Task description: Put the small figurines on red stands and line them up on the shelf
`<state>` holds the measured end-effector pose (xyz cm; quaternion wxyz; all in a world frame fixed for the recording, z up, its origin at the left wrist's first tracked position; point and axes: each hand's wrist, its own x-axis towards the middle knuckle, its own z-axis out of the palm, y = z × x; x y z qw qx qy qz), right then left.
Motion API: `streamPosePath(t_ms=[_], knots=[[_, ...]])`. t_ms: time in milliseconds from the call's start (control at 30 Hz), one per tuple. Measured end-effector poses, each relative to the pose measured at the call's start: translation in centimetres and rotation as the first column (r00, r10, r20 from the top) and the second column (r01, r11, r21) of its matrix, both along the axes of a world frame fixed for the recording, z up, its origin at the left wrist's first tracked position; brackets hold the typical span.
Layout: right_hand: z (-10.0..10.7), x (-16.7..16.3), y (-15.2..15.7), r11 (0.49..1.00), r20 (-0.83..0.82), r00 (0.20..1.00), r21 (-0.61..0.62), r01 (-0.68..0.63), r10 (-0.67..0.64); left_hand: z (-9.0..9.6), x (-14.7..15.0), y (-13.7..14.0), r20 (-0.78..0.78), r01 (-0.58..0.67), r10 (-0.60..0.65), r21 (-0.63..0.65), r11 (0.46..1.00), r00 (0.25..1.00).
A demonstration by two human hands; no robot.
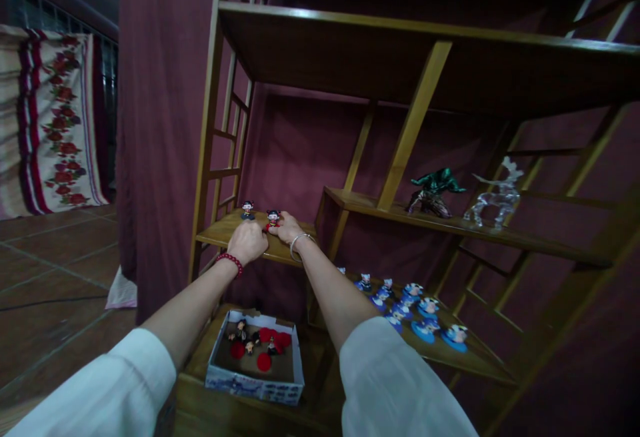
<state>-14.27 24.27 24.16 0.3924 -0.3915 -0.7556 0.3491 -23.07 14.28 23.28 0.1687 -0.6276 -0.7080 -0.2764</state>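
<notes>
A small doll figurine [273, 217] with black hair buns and a red base stands upright on the left shelf [287, 248]. My right hand [289, 228], with a silver bangle at the wrist, grips it from the right. Just left of its base is my left hand [249, 241], wearing a red bead bracelet; its fingers are curled, and what they hold, if anything, is hidden. Behind my left hand a second doll figurine [247, 208] with a dark base stands on the same shelf.
Below, an open cardboard box [255, 390] holds several figurines and red bases. Several blue-based figurines [425, 328] stand on a lower right shelf. A green and dark ornament [437, 190] and a clear deer figure [497, 198] sit on the middle shelf. Wooden uprights frame the shelving.
</notes>
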Motion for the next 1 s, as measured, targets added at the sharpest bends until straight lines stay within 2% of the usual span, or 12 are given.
streamPosePath(t_ms=[133, 267, 433, 600, 800, 900, 1000], knots=[[-0.2, -1.1, 1.5, 0.998, 0.003, 0.999, 0.038, 0.046, -0.046, 0.4, 0.4, -0.3, -0.046, -0.008, 0.004, -0.083, 0.997, 0.999], [-0.3, -1.8, 2.7, 0.998, 0.004, 0.999, 0.044, 0.033, -0.033, 0.6, 0.5, -0.3, -0.075, 0.01, -0.017, -0.098, 0.995, 0.997], [-0.5, -2.4, 3.8, 0.998, 0.028, 0.999, 0.045, 0.041, -0.042, 0.8, 0.6, -0.2, -0.06, 0.011, -0.018, -0.115, 0.993, 0.998], [-0.7, -2.7, 4.6, 0.992, 0.072, 0.994, 0.098, 0.075, -0.082, 1.1, 0.5, 0.2, -0.079, 0.063, -0.078, -0.177, 0.982, 0.994], [-1.0, -2.9, 5.5, 0.981, 0.163, 0.976, 0.154, 0.118, -0.143, 1.0, 0.3, 1.1, -0.026, 0.104, -0.116, -0.284, 0.953, 0.993], [-1.2, -3.1, 5.9, 0.985, 0.134, 0.982, 0.125, 0.118, -0.135, 1.0, 0.3, 1.4, 0.002, 0.109, -0.115, -0.329, 0.938, 0.993], [-1.4, -3.2, 6.2, 0.995, 0.076, 0.995, 0.09, 0.053, -0.06, 0.9, 0.3, 1.6, 0.026, 0.107, -0.104, -0.35, 0.931, 0.994]])
